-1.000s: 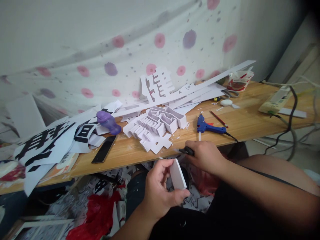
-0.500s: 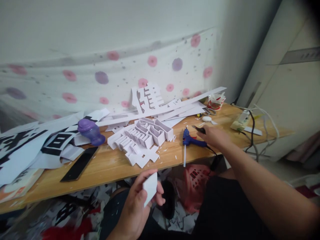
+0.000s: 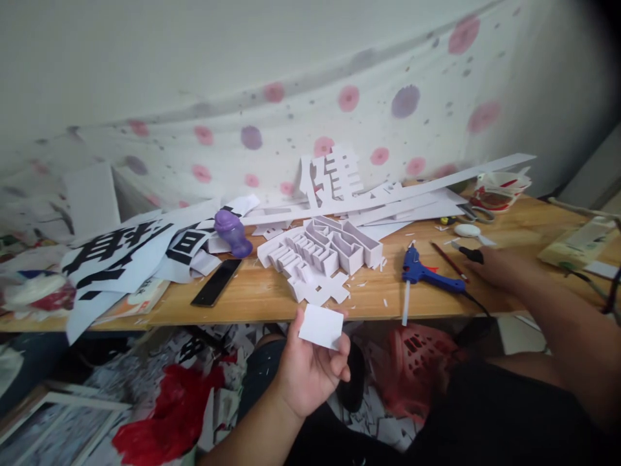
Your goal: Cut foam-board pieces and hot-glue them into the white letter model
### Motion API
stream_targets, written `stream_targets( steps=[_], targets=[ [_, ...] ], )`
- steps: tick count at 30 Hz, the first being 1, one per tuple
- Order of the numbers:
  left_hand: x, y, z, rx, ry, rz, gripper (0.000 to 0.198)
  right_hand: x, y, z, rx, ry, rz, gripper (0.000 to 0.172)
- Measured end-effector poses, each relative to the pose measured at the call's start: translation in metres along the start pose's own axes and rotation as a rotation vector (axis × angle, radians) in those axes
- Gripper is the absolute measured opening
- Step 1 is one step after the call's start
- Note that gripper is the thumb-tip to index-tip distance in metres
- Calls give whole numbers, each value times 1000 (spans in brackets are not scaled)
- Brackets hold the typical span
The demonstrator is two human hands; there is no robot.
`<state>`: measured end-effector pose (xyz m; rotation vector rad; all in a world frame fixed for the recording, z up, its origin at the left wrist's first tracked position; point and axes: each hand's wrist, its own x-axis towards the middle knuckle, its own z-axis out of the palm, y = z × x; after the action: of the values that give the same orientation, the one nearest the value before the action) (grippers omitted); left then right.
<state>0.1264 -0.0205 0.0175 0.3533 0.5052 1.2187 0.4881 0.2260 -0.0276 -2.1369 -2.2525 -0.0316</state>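
Observation:
My left hand [image 3: 310, 369] holds a small white foam-board piece [image 3: 321, 326] by its edges, in front of the table edge. My right hand [image 3: 502, 265] is low over the table at the right, closed on a black-handled craft knife [image 3: 471, 253] with its short blade to the left. Left of it lie a dark red pencil [image 3: 449, 260] and a blue glue gun [image 3: 427, 272] with a white glue stick in it. Beyond my left hand lies a white raised-wall character [image 3: 320, 255], its walls standing upright.
A cut-out white character [image 3: 331, 176] leans at the back near a long white strip [image 3: 417, 193]. Leftward are a purple bottle [image 3: 233, 234], a black phone [image 3: 217, 283] and printed sheets [image 3: 121, 252]. Scissors [image 3: 478, 212] and a tub [image 3: 499, 191] stand back right. Below is a red basket [image 3: 412, 362].
The view has swung left. My right hand has moved the craft knife rightward, away from the glue gun, uncovering the pencil. The foam-board piece in my left hand has turned flatter to view.

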Motion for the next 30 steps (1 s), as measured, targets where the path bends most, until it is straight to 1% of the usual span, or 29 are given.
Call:
stream_targets(
  steps=[3, 6, 8, 10, 11, 12, 13, 14, 15, 16, 17, 18, 20, 23, 25, 28, 30],
  targets=[
    [0, -1, -3, 11, 9, 4, 66, -1, 3, -2, 29, 66, 22, 30],
    [-1, -7, -12, 78, 47, -17, 69, -11, -5, -16, 85, 215, 3, 31],
    [-2, -15, -21, 180, 61, -52, 69, -26, -24, -31, 141, 334, -44, 33],
    [-4, -24, -30, 301, 64, -100, 66, -53, -57, -45, 231, 415, -163, 33],
    [-5, -28, -33, 354, 64, -125, 65, -70, -77, -51, 308, 414, -294, 30],
    [-6, -31, -35, 397, 62, -152, 64, -89, -99, -56, 519, 397, -532, 29],
    [-6, -33, -36, 429, 59, -172, 64, -109, -120, -59, 593, 377, -674, 28],
    [-6, -34, -36, 457, 54, -186, 63, -128, -140, -61, 637, 305, -799, 26],
    [-6, -34, -36, 485, 49, -190, 63, -146, -159, -62, 745, 140, -956, 27],
    [-6, -34, -35, 518, 43, -184, 63, -161, -174, -62, 832, 5, -1077, 30],
    [-6, -34, -33, 551, 36, -176, 63, -172, -186, -61, 872, -85, -1138, 30],
    [-5, -34, -33, 578, 31, -165, 65, -180, -194, -59, 886, -131, -1147, 23],
    [-3, -35, -33, 601, 28, -144, 66, -185, -203, -54, 891, -183, -1119, 12],
    [-1, -36, -37, 586, 17, -130, 68, -180, -202, -46, 904, -238, -1070, 4],
    [1, -32, -41, 615, -35, -111, 70, -176, -200, -42, 914, -238, -1068, 3],
    [1, -22, -46, 735, -141, -62, 71, -173, -199, -40, 917, -217, -1070, 13],
    [2, -15, -49, 829, -185, -58, 67, -173, -201, -41, 896, -206, -1036, 17]
  ],
)
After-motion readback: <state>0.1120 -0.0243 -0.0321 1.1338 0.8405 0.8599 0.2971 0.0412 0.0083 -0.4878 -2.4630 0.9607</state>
